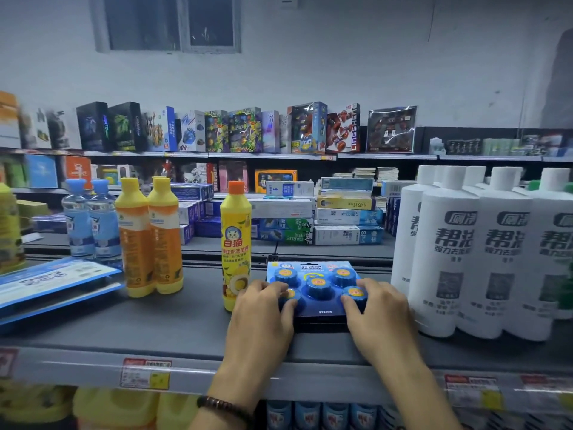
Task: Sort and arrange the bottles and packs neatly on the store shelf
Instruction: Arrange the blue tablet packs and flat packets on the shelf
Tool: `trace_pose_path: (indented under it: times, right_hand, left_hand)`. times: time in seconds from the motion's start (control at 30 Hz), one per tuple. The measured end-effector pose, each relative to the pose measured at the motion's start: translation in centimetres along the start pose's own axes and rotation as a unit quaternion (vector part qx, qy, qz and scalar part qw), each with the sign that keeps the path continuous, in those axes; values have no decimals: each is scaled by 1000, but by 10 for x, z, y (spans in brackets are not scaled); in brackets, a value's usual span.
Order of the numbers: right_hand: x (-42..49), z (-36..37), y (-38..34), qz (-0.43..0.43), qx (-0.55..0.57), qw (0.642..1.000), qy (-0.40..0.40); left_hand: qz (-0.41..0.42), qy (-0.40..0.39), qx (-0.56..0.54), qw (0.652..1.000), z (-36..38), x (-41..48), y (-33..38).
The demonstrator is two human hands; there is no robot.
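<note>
A blue blister pack (313,276) of round blue cleaning blocks lies flat on a small stack on the grey shelf (173,324). My left hand (263,315) grips its left front corner, fingers curled over the blocks. My right hand (376,315) grips its right front corner the same way. Touching the pack's left side stands a yellow bottle with an orange cap (235,243). Further left stand two yellow-and-orange bottles (150,237) and two clear blue-capped bottles (91,225). Several white bottles (483,249) stand in a row at the right.
Flat blue packs (52,283) lie stacked at the shelf's left end. Boxed goods (319,212) are stacked behind, and toy boxes (248,130) fill the far shelves. Price tags (145,373) hang on the front rail. Yellow jugs (114,408) stand below.
</note>
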State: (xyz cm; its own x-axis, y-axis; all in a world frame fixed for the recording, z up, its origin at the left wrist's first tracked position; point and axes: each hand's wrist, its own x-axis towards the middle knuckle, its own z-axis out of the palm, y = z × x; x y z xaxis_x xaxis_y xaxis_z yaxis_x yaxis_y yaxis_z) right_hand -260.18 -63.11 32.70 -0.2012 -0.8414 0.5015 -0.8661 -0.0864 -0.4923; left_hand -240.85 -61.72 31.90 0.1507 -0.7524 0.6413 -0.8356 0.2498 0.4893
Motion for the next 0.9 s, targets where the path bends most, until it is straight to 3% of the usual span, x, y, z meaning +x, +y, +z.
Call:
trace_pose_path:
  times: [0.1, 0.23, 0.43, 0.63, 0.9]
  right_hand:
    - [-7, -2, -17, -60, 21, 996, 68]
    - [-24, 0, -72, -149, 117, 979, 77]
    - [-70, 32, -184, -260, 222, 939, -28]
    - [-106, 82, -292, -315, 227, 910, -143]
    - [-122, 135, -410, -356, 176, 895, -202]
  left_hand:
    - [25, 33, 22, 999, -30, -9, -10]
    - [23, 74, 27, 997, -87, -20, -38]
    - [-63, 136, 85, 985, -165, -40, -123]
    - [-152, 200, 140, 958, -231, -64, -212]
    - [-181, 123, 121, 968, -272, -70, -293]
